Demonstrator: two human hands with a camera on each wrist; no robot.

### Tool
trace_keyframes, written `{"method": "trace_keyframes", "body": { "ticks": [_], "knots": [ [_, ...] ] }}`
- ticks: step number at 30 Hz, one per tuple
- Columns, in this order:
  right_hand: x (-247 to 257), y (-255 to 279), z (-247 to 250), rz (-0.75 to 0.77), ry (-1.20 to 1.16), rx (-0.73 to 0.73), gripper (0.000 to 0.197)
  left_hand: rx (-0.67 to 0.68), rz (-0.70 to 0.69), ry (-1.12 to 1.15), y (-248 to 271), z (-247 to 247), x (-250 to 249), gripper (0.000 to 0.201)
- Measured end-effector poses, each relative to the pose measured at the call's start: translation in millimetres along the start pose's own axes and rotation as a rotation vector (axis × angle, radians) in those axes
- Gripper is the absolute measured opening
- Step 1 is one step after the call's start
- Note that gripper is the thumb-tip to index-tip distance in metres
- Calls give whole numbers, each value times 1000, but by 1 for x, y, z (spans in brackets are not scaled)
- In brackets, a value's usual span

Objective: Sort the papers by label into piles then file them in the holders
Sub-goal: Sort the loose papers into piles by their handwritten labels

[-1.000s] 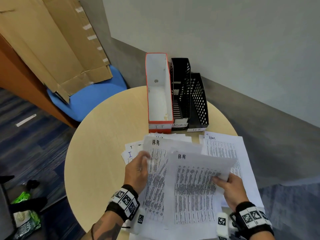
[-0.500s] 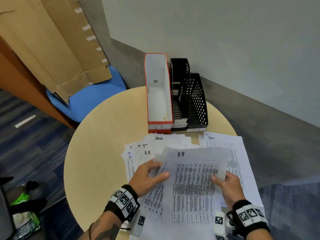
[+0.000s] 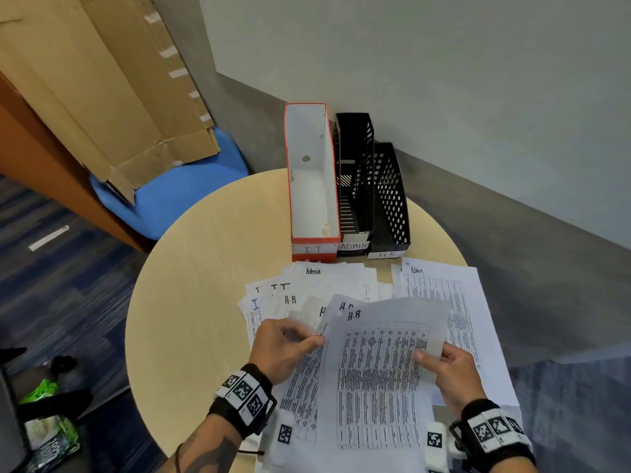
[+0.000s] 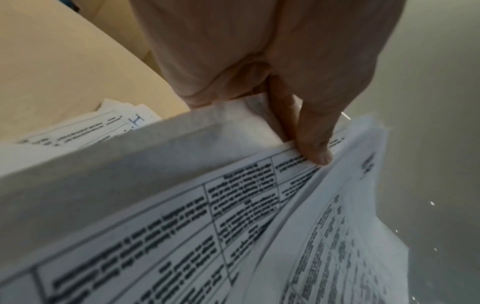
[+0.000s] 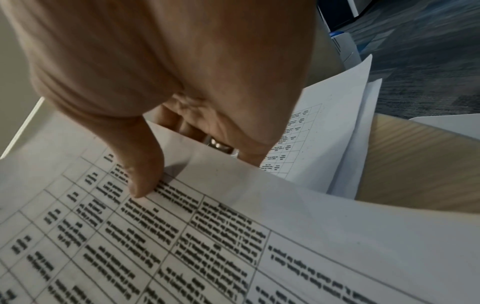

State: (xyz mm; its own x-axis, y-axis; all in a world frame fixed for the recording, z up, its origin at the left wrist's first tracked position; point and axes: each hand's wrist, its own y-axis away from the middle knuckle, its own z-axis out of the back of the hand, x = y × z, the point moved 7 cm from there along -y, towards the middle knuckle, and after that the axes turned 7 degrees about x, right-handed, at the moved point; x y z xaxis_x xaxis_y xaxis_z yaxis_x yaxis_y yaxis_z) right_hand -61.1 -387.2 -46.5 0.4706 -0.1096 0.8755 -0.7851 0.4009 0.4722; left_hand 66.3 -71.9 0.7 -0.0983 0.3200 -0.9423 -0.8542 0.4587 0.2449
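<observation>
Left hand [image 3: 285,349] fingers pinched loose printed white papers [image 3: 307,377] | right hand [image 3: 450,373] fingers held white HR-labelled sheet [image 3: 379,377] | three holders at 12 o'clock on round beige surface [image 3: 205,285]: orange-and-white cardboard IT holder [image 3: 312,186], two black perforated plastic holders [image 3: 372,186]

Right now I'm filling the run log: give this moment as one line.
phase: sorting | right hand: pinches top H-R sheet | left hand: grips H-R stack | holders: empty

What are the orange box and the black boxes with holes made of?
The orange box looks like cardboard: matte white inside, thin flat walls, scuffed near the bottom. The black boxes look like moulded plastic, with even rows of holes and slots. Both are guesses from looks.
</observation>
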Motion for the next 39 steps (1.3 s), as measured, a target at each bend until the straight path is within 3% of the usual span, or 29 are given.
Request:
{"method": "trace_keyframes", "body": {
  "ticks": [8, 11, 14, 17, 19, 27, 33, 39],
  "knots": [
    [-9, -3, 5, -23, 25, 29, 11, -29, 19, 96, 2, 6, 6, 20],
    [-3, -3, 3, 21, 35, 18, 18, -5, 12, 103, 2, 4, 8, 21],
    [1, -3, -5, 19, 40, 40, 25, 12, 4, 17, -2, 0, 12, 16],
    [9, 1, -14, 18, 14, 72, 22, 52, -27, -150, -5, -7, 13, 36],
    [13, 2, -18, 22, -2, 83, 19, 25, -42, -168, -4, -5, 9, 38],
    [-5, -4, -13, -61, -8, 59, 28, -54, 5, 43, 2, 5, 9, 15],
    [-13, -4, -2, -34, -32, 15, 20, -131, 77, 152, 4, 10, 20, 32],
    [-18, -2, 16, -98, -242, 6, 27, -189, 87, 308, 5, 20, 27, 23]
  ]
}}
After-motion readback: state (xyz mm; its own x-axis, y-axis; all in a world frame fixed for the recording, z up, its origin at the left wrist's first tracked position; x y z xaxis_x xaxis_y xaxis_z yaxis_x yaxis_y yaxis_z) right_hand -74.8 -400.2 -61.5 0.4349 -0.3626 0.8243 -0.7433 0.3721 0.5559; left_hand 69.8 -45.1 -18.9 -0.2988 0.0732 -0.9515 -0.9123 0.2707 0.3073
